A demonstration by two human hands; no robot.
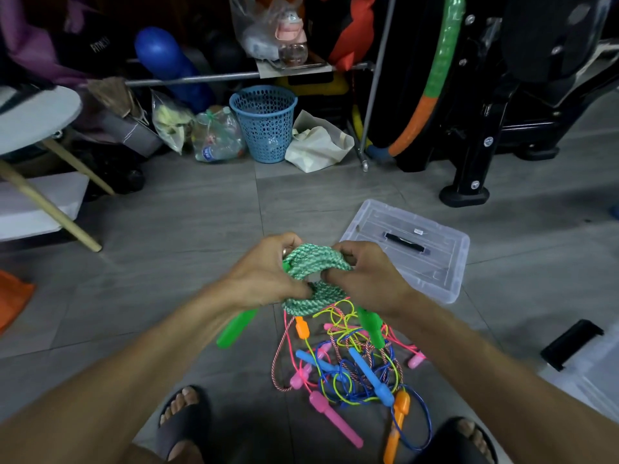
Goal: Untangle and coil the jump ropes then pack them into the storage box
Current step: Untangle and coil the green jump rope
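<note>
A green braided jump rope [313, 262] is bunched into a coil between both hands above the floor. My left hand [264, 271] grips its left side and my right hand [365, 274] grips its right side. Its two green handles [236, 328] hang below the hands, one under each wrist. Under them on the floor lies a tangle of jump ropes [348, 360] with pink, blue and orange handles. The clear storage box lid [410, 247] lies flat on the floor to the right. A corner of the clear storage box [589, 373] shows at the right edge.
My two sandalled feet [182, 420] flank the tangle at the bottom. Along the far side stand a blue mesh basket [264, 122], plastic bags, a white cloth bag [318, 145], a metal rack and black exercise equipment [482, 135]. A white stool stands at left.
</note>
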